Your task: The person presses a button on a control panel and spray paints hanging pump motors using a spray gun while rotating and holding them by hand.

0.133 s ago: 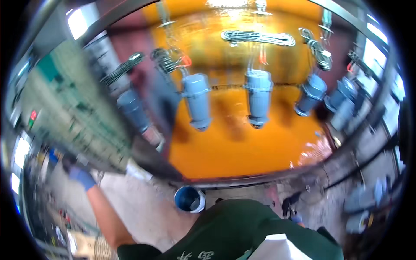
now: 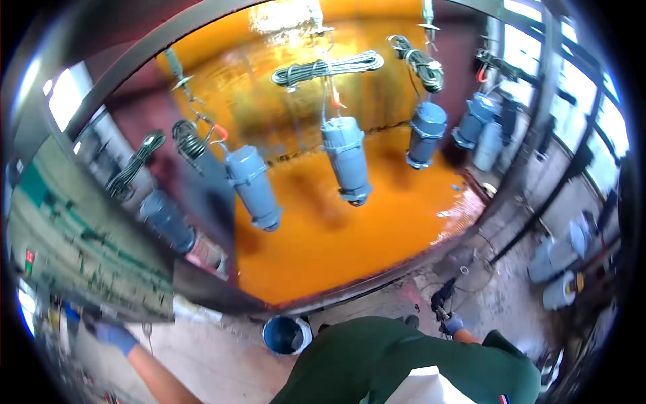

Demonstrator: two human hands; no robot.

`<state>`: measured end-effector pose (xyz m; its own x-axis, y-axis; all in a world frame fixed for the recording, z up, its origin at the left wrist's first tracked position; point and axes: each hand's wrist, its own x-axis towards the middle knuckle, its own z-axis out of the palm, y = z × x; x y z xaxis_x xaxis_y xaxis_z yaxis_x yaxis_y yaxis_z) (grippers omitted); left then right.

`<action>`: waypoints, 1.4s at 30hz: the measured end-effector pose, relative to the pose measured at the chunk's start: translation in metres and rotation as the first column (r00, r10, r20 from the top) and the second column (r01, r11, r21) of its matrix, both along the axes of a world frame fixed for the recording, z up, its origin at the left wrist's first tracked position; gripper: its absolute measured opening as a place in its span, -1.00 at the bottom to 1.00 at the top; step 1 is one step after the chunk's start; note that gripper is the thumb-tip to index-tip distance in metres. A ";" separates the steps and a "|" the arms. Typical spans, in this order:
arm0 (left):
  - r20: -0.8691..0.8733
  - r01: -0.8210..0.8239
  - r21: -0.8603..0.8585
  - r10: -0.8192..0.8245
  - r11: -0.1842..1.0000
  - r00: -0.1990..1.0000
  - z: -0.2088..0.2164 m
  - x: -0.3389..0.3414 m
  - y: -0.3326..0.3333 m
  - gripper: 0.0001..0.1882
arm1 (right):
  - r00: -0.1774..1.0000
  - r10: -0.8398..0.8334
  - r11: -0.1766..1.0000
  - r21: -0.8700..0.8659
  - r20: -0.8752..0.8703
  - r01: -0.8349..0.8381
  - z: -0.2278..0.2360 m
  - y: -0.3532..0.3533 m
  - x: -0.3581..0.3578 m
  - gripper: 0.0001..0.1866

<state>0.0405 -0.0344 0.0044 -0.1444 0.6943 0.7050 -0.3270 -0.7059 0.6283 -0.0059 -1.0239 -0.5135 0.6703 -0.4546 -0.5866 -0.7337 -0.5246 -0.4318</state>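
I am working through the head view, with the right hand [image 2: 455,324] gripping a dark tool [image 2: 443,295], fingers wrapping its handle low on the right, beside the green shirt [image 2: 377,357]. The tool is sitting outside the front edge of the orange booth [image 2: 377,198], apart from the grey cylinders [image 2: 347,163] that are hanging inside on hooks and cords. The left hand [image 2: 116,336], wearing a blue glove like the right, is reaching far out to the left, near the lower edge of a green-stained panel [image 2: 87,236]. Its fingertips are blurring into something dark there, so I cannot tell whether it is closing on anything or lying open.

For good handling, I am judging that the tool is wanting a firm, settled grip and a nose kept off the booth's dark front edge. The cylinders are hanging freely, so a knock would likely be setting them swinging; the coiled cables [image 2: 328,68] above them are deserving the same room. With the arms spreading this wide, steady footing is mattering too, since a blue-lined bucket [image 2: 275,334] is standing on the floor just beside the body.
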 end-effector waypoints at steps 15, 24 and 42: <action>-0.322 0.367 0.187 -0.296 0.911 0.899 -0.037 0.139 -0.257 -0.56 | 0.999 0.001 0.997 -0.076 -0.044 -0.004 -0.004 0.003 -0.021 -0.49; -0.561 0.656 -0.029 -0.556 0.754 0.613 -0.113 0.171 -0.347 -0.56 | 1.000 0.001 0.999 -0.052 -0.012 -0.002 -0.024 -0.004 -0.035 -0.57; -0.707 0.663 -0.424 -0.683 0.617 0.183 -0.263 0.149 -0.375 -0.53 | 0.999 0.009 1.000 -0.007 -0.036 -0.009 -0.016 -0.012 -0.042 -0.57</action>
<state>0.1899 -0.4095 -0.2584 0.9458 0.2510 0.2059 -0.0713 -0.4581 0.8860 -0.0482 -1.0360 -0.5290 0.6530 -0.4526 -0.6072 -0.7438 -0.5343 -0.4016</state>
